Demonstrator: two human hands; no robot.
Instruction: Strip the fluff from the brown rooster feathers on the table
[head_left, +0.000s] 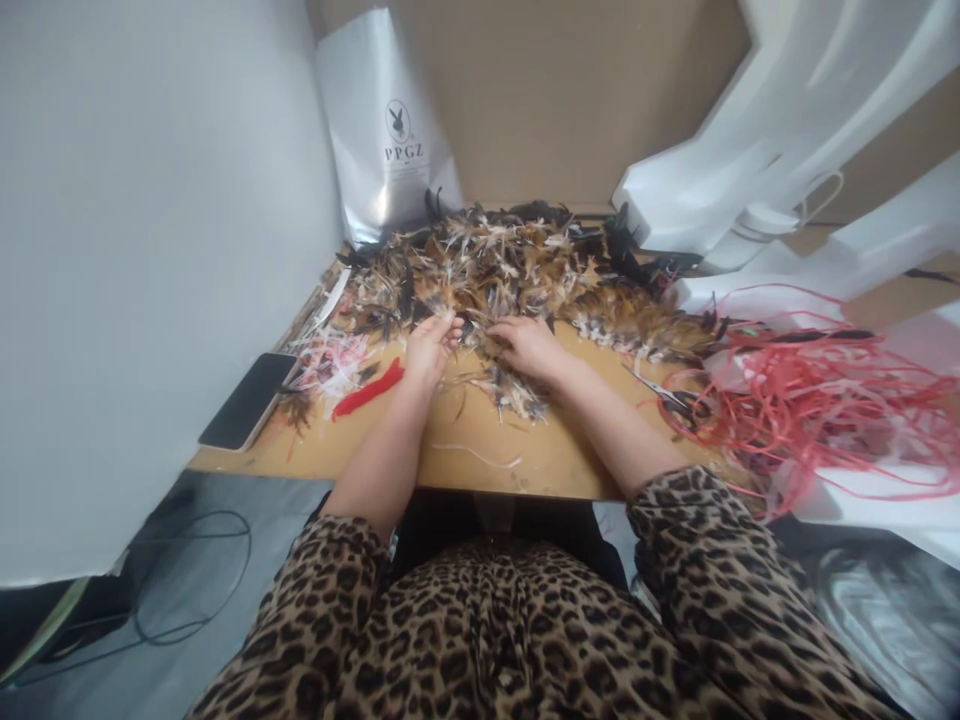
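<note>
A wide heap of brown, black and whitish feathers (pixel 510 260) covers the back of the table. At its near edge my left hand (pixel 431 350) is closed, thumb and fingers pinched on a small tuft of pale-based feathers (pixel 442 298). Just to the right, my right hand (pixel 531 348) lies palm down on the heap, its fingers stretched toward the left among the feathers. No held thing shows in it. Below that hand is a small loose clump of feathers (pixel 519 395). A red strip (pixel 369 388) lies left of my left wrist.
A dark-screened phone (pixel 249 400) lies at the table's left edge, beside pink and white shreds (pixel 330 358). Scissors (pixel 667 395) and tangled red plastic strips (pixel 832 410) are on the right. A silver bag (pixel 390 130) stands behind, and white plastic sheeting (pixel 712 190) hangs at the back right.
</note>
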